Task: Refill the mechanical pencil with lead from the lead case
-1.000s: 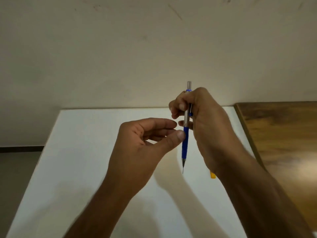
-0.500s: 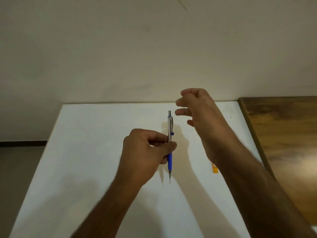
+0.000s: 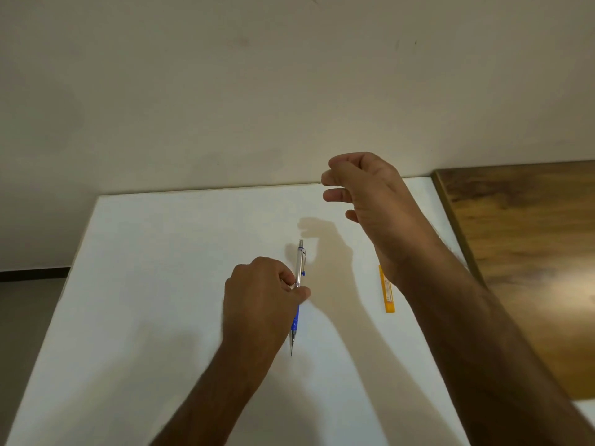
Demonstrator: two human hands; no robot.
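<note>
A mechanical pencil (image 3: 300, 268) with a silver upper barrel and blue grip points tip-down towards me, low over the white table (image 3: 154, 284). My left hand (image 3: 260, 300) is shut on its middle, thumb and fingers pinching the barrel. A thin bare metal tube shows at the pencil's top end. My right hand (image 3: 363, 201) hovers higher, to the right and farther back, apart from the pencil. Its fingers are curled and the fingertips pinched together; whether they hold something small I cannot tell. The orange lead case (image 3: 388, 296) lies flat on the table, its far end hidden under my right wrist.
A brown wooden surface (image 3: 531, 252) adjoins the white table along its right edge. A plain wall (image 3: 257, 91) rises directly behind the table's far edge. Grey floor (image 3: 29, 310) shows off the left edge.
The pencil passed from my right hand to my left, which carried it down and left towards the table. My right hand let go and lifted away. The pale cap on the pencil's top no longer shows.
</note>
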